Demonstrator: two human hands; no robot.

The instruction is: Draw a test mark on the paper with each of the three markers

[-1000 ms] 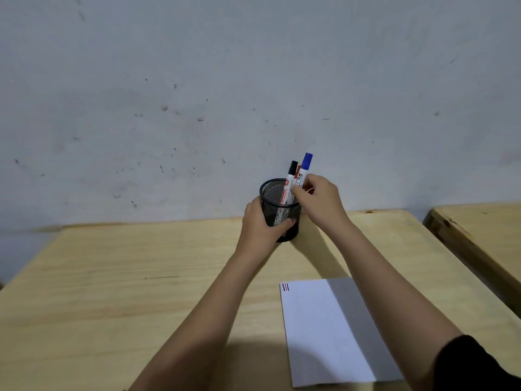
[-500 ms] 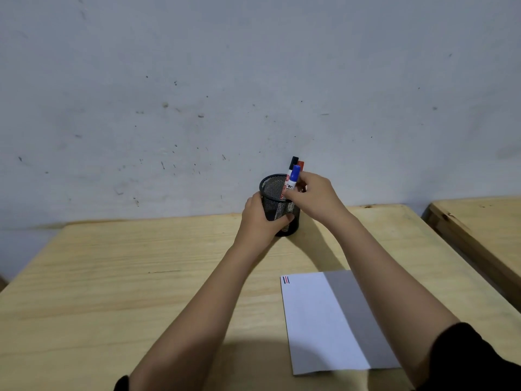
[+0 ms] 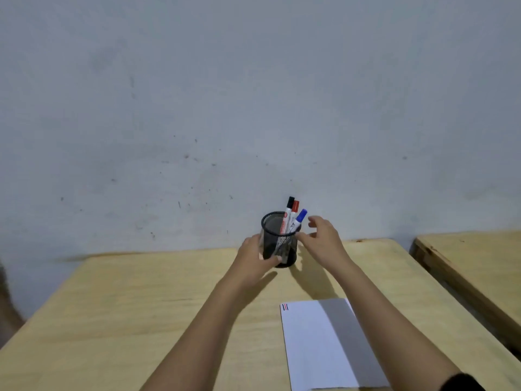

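1. Left hand (image 3: 255,259): wrapped round the left side of the black mesh cup (image 3: 279,239), thumb across its front, near the wooden table's (image 3: 141,306) far edge.
2. Cup contents: black-capped marker (image 3: 289,208), red-capped marker (image 3: 295,210), blue-capped marker (image 3: 299,219), all leaning right, caps up.
3. Right hand (image 3: 321,237): fingers spread, holding nothing, just beside the blue marker.
4. Paper (image 3: 310,348): flat, nearer the person, three short marks in its top-left corner.
5. Second table (image 3: 479,263): far right.

Three capped markers (image 3: 293,217), marked paper (image 3: 310,345)
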